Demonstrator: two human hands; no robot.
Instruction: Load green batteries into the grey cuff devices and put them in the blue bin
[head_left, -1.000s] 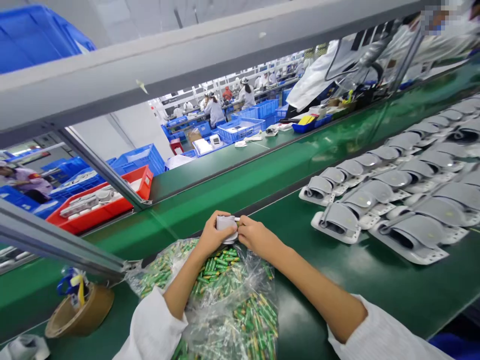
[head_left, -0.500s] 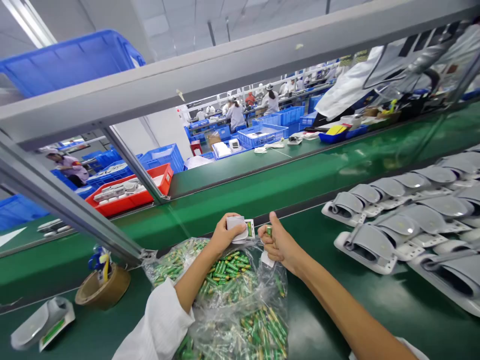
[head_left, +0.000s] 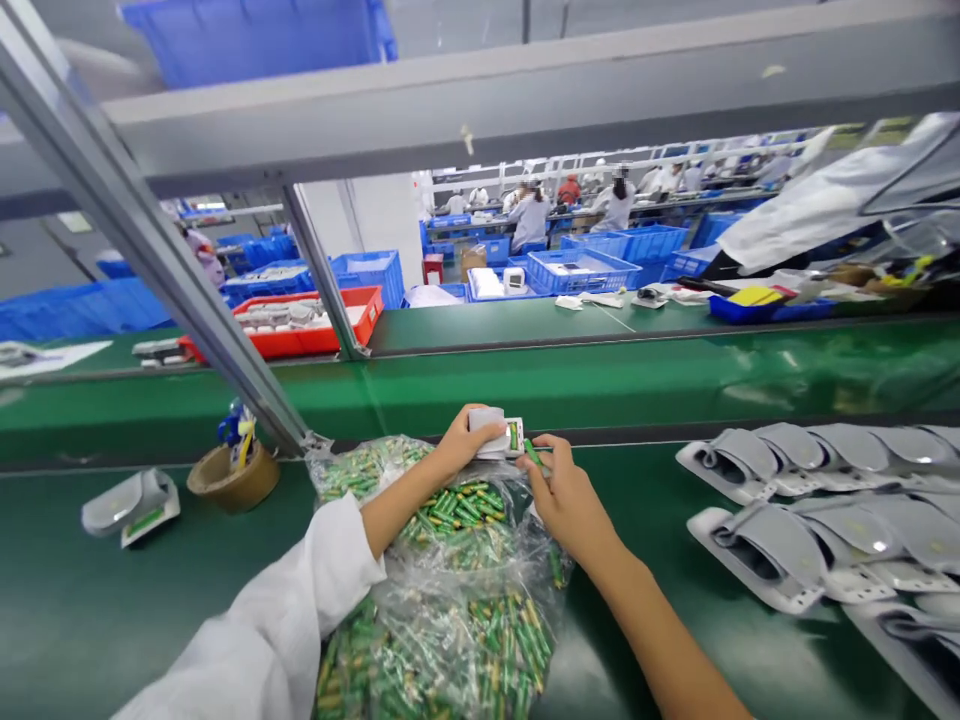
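Observation:
My left hand (head_left: 461,445) is closed round a small grey-white device (head_left: 491,432) whose open battery bay shows a green battery inside. My right hand (head_left: 559,490) pinches another green battery (head_left: 533,453) right at that bay. Both hands hover over a clear plastic bag (head_left: 450,580) full of green batteries, which lies on the green conveyor belt (head_left: 150,590).
Rows of grey devices with straps (head_left: 787,500) lie on the belt at right. At left lie one more grey device (head_left: 127,505) and a brown tape roll (head_left: 232,478). A metal frame strut (head_left: 165,260) slants down at left. Red and blue bins and other workers are beyond.
My right hand has moved back to the device with a battery held at its bay. My head has turned, so the scene has shifted right and the device at left has come into fuller view.

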